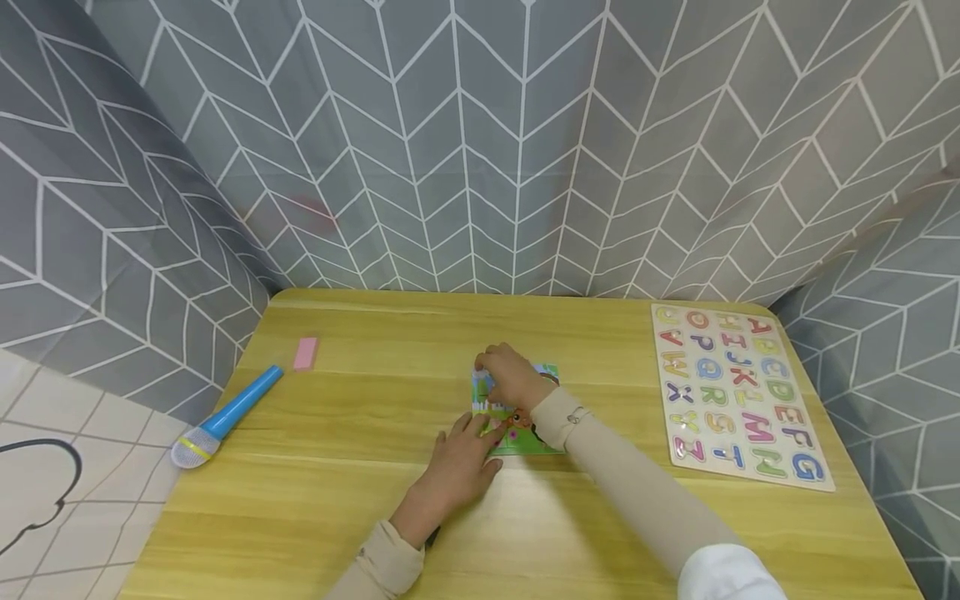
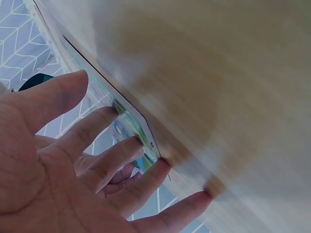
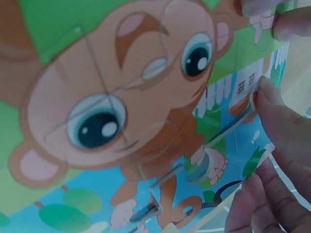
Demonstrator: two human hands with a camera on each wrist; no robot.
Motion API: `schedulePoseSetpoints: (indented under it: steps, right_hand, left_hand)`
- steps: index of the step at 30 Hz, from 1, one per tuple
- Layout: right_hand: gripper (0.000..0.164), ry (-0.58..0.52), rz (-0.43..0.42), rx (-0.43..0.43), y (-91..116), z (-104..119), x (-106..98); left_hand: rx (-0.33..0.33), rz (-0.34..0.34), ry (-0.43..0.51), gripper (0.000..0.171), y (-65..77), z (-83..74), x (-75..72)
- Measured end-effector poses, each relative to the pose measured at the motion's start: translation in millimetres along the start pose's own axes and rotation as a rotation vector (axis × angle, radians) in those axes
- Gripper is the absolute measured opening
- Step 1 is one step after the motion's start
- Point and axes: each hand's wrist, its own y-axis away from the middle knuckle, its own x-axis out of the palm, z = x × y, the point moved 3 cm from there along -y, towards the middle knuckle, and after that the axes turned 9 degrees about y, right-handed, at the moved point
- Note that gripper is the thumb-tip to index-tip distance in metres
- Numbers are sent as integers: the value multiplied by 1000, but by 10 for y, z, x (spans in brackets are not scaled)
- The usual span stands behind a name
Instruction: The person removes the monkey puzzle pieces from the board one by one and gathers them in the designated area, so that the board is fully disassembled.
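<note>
A jigsaw puzzle [image 1: 517, 444] with a cartoon monkey lies on the table in front of me. In the right wrist view, gaps show along the edges of a blue puzzle piece [image 3: 238, 141], which sits slightly raised. My right hand [image 1: 512, 377] pinches that piece at the puzzle's border between thumb and fingers [image 3: 260, 194]. Lower down, my left hand [image 1: 459, 461] reaches to the puzzle's near left corner, its fingertips touching the board and the tabletop. From the left wrist, its fingers [image 2: 141, 187] look spread and nearly straight. My right hand and forearm hide part of the puzzle in the head view.
On the wooden table [image 1: 360, 500], a blue toy microphone [image 1: 243, 404] and a small pink card-like piece [image 1: 305, 353] lie to the left. An alphabet board [image 1: 738, 396] with several coloured letters lies at the right. Patterned curtains [image 1: 487, 150] hang behind.
</note>
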Motion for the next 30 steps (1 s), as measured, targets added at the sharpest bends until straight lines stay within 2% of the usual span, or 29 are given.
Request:
schedulePoseSetpoints:
  steps: [22,30]
  right_hand:
    - [46,-107,-9,11,-3,-48,33]
    - [45,-236,24,38,6,-124,80]
  left_hand:
    - [4,-16,-3,49,14,1,-1]
    - [-4,-6,-3,49,12,-2,-4]
